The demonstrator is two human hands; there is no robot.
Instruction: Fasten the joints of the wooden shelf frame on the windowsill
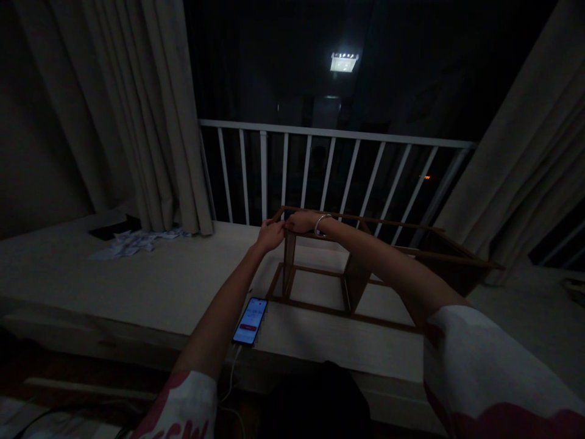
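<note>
A wooden shelf frame (351,277) made of thin brown bars and panels lies on its side on a pale ledge (150,286) before a window. Both my hands meet at its upper left corner. My left hand (270,235) has its fingers closed on the top of the corner post. My right hand (299,222), with a silver bangle on the wrist, curls over the top bar just beside it. The light is dim, so the fingers show poorly.
A lit phone (250,321) with a white cable lies on the ledge near its front edge. Scattered paper scraps (134,241) lie at the left by a curtain (155,116). A white railing (329,174) stands behind the frame; another curtain (530,164) hangs at right.
</note>
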